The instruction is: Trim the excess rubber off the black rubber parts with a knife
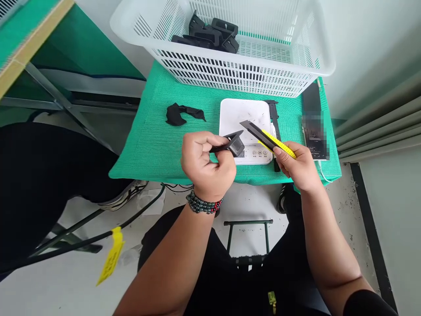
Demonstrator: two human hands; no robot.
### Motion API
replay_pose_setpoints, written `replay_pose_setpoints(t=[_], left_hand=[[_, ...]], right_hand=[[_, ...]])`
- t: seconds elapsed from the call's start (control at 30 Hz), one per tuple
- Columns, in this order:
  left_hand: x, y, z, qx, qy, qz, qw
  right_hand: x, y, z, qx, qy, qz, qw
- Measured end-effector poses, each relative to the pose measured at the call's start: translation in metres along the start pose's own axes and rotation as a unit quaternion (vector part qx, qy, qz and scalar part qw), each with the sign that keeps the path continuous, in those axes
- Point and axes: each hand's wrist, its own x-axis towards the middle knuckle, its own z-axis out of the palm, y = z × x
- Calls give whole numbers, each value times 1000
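Present are a pale wall (371,35), gathered grey curtain (388,120) at right, light floor (250,193) edged by a black strip (369,219), green-covered worktop (148,145), and wood-edged, metal-legged table (34,46) at upper left.

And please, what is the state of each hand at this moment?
Left hand: closed, holding a small black hollow part between thumb and fingers.
Right hand: closed, holding a yellow-and-black utility knife, blade out.

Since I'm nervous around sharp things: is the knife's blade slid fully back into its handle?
No, the blade sticks out of the yellow knife held in the right hand.
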Motion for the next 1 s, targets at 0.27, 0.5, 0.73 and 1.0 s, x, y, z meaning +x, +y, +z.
replay_pose_setpoints(t=[0.27, 0.5, 0.73, 1.0], left_hand=[[1, 2, 1, 18, 12, -10, 1000], [7, 3, 1, -32, 33, -14, 999], [8, -9, -4, -22, 35, -99, 994], [11, -14, -2, -199, 2, -227, 953]], right_hand=[[-2, -1, 0, 47, -47, 21, 998], [3, 3, 0, 52, -36, 44, 997], [2, 1, 3, 112, -57, 46, 991], [2, -3, 3, 132, -53, 52, 988]])
